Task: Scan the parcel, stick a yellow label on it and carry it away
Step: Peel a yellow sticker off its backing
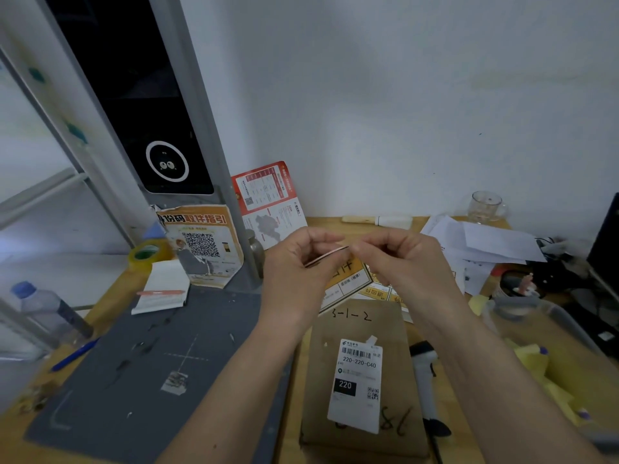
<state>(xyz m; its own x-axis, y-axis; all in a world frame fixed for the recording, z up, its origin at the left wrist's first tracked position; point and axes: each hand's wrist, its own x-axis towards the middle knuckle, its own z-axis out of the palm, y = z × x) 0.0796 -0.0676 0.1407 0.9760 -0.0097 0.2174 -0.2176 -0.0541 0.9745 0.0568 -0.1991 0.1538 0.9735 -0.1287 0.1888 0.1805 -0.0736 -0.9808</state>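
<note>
A flat brown parcel lies on the wooden desk, with a white shipping label on its top and handwritten numbers at both ends. Above its far end, my left hand and my right hand meet around a thin sheet of labels, seen edge-on. The left hand holds the sheet. The right hand's fingertips pinch at its right edge. Yellow label sheets lie on the desk beneath the hands. A white handheld scanner rests just right of the parcel.
A grey mat covers the desk's left part. On it or near it are a notepad with a pen, a tape roll, a bottle and a blue pen. Papers, a glass mug and a clear bin crowd the right.
</note>
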